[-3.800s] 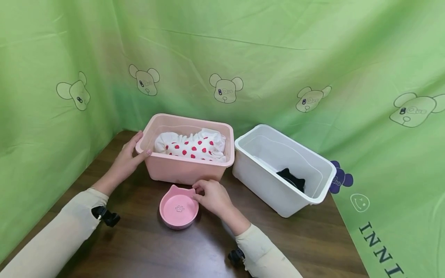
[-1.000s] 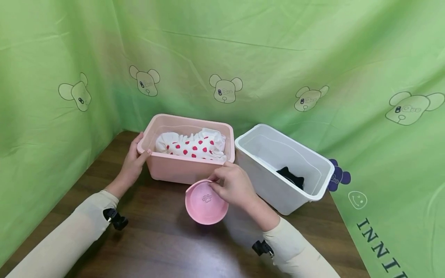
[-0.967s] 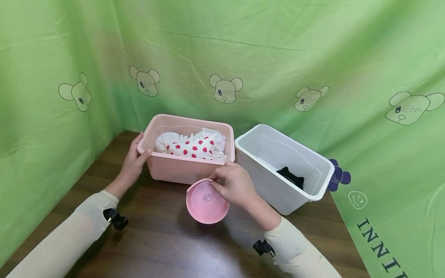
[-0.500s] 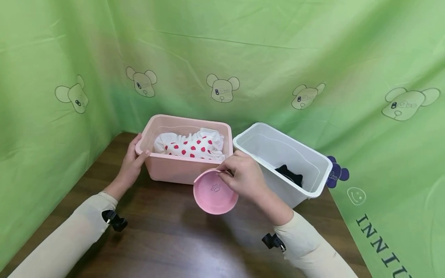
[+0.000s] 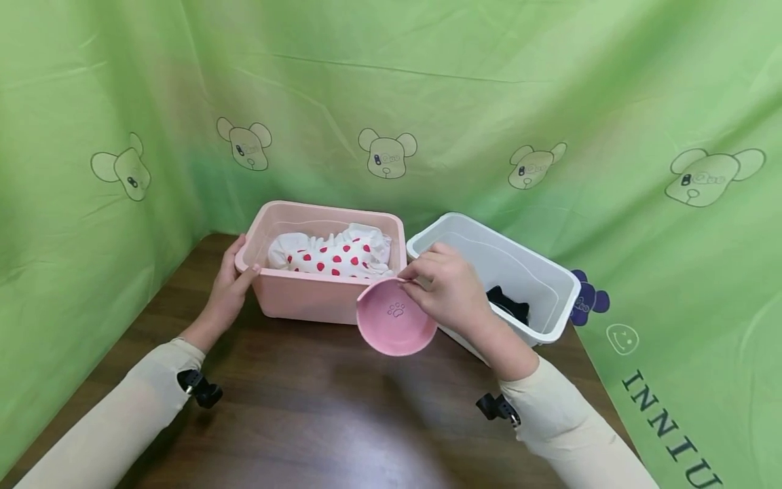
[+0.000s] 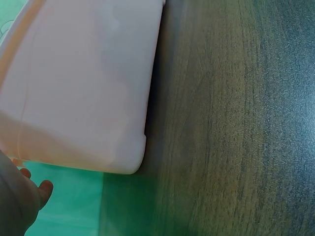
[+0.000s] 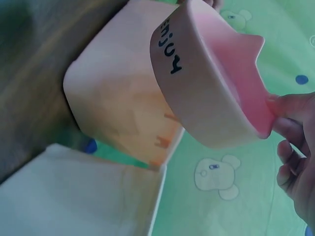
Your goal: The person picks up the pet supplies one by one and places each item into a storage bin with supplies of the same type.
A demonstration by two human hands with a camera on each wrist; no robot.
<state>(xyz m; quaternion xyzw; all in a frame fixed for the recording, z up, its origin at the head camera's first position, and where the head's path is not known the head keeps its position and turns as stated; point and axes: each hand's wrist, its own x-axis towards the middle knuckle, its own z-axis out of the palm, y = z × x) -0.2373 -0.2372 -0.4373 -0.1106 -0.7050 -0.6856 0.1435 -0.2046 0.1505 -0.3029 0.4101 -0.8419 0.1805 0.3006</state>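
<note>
Pink bowl (image 7: 202, 83) with "enjoy" lettering (image 7: 170, 49)

Smooth plastic, glossy wood grain
Pink bin (image 5: 305, 300) and white bin (image 5: 519, 268) mid-frame, satin plastic; spotted cloth (image 5: 336, 255), matt, wrinkled; table (image 5: 293, 401) below, wood-look; pink bowl (image 5: 391, 329) smooth, perhaps ceramic

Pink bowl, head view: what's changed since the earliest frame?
The right grip has lifted the pink bowl off the table, moving it up and right in view, now tilted. Unchanged: left grip on the pink bin, red-dotted cloth inside it, black item in the white bin.
</note>
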